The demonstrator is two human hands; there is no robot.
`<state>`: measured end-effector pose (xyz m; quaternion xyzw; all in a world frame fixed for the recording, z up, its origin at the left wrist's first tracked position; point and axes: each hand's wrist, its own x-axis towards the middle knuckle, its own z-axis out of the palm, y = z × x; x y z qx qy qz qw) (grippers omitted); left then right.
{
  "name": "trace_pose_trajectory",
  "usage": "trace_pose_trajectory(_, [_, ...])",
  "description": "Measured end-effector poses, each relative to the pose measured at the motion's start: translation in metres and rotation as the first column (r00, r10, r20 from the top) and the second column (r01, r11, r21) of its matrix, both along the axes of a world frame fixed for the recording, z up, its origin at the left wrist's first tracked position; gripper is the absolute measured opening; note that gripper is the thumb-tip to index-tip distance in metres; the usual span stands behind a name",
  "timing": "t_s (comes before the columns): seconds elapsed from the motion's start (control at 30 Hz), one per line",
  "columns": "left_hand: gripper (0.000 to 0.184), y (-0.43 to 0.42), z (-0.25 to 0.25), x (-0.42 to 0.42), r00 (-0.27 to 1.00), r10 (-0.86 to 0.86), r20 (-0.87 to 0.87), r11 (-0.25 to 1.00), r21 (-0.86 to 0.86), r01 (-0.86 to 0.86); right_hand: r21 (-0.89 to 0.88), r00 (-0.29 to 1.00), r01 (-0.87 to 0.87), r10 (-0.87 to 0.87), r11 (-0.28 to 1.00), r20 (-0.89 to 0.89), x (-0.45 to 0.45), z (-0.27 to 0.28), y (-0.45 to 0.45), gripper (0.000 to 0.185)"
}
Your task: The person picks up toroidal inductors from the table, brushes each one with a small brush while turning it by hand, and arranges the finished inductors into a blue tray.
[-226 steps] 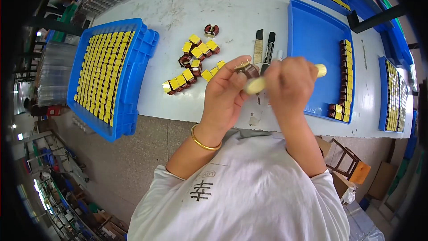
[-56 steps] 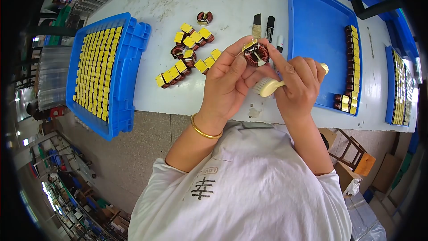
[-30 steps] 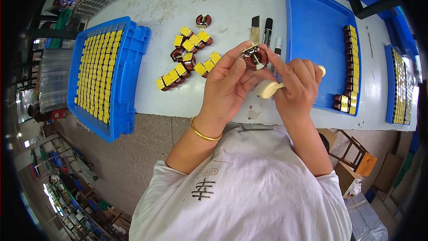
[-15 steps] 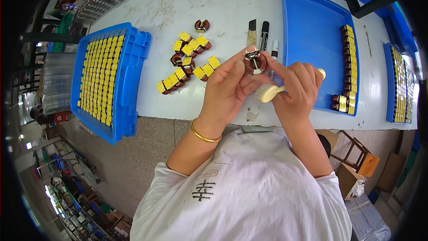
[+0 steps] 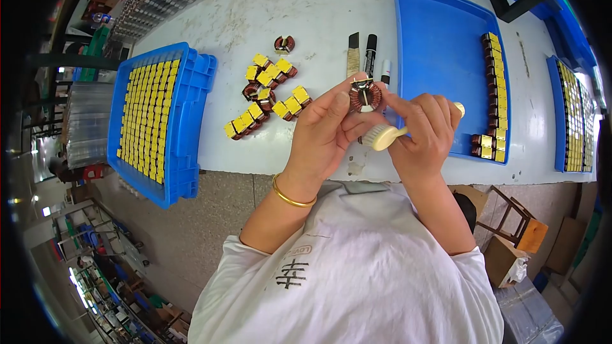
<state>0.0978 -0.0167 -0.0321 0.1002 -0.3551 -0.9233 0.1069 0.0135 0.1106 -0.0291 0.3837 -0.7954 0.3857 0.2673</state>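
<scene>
Between the fingers of my left hand is a toroidal coil with copper-brown windings, its round face turned toward me. My right hand grips a small cream brush, bristles pointing left just below the coil. The right index finger reaches to the coil's right edge. Left of my hands, several coils with yellow bases lie loosely grouped on the table. One more coil sits apart above them.
A blue tray on the right holds a column of coils along its right side. Stacked blue crates at the left carry rows of yellow-based coils. A black marker and a flat dark-tipped tool lie beyond my hands.
The view has shifted slightly. Both hands keep their hold on the coil and the brush, with little visible movement between them.
</scene>
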Motion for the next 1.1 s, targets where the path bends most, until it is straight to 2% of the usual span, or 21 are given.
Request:
trace_pose_trajectory(0.57, [0.04,0.006,0.005,-0.009,0.999,0.021,0.039,0.984,-0.18,-0.013,-0.001,0.999,0.019,-0.019,1.0,0.027,-0.007,-0.002,0.014,0.041])
trace_pose_trajectory(0.67, [0.037,0.009,0.018,-0.014,0.994,0.018,0.108,0.97,-0.243,0.009,-0.001,0.999,0.029,-0.029,1.0,0.046,-0.01,-0.001,0.018,0.04])
trace_pose_trajectory(0.77, [0.035,0.006,0.033,-0.027,0.98,-0.056,0.192,0.941,-0.319,0.116,-0.017,0.996,0.067,-0.066,0.998,0.057,-0.016,-0.001,0.023,0.04])
trace_pose_trajectory(0.83, [0.033,0.004,0.038,-0.049,0.971,-0.104,0.216,0.913,-0.366,0.179,0.019,0.99,0.129,-0.13,0.991,0.053,-0.023,0.007,0.035,0.033])
trace_pose_trajectory(0.93, [0.028,0.005,0.044,-0.104,0.945,-0.133,0.299,0.825,-0.495,0.273,-0.078,0.979,0.203,-0.201,0.976,0.037,-0.031,0.013,0.05,0.028])
trace_pose_trajectory(1.0, [0.031,0.013,0.042,-0.147,0.947,-0.12,0.297,0.742,-0.607,0.284,-0.098,0.981,0.191,-0.188,0.977,0.034,-0.03,0.017,0.062,0.027])
trace_pose_trajectory(1.1, [0.029,0.021,0.015,-0.217,0.968,-0.148,0.204,0.591,-0.766,0.252,-0.094,0.985,0.168,-0.163,0.981,0.059,-0.024,0.021,0.077,0.028])
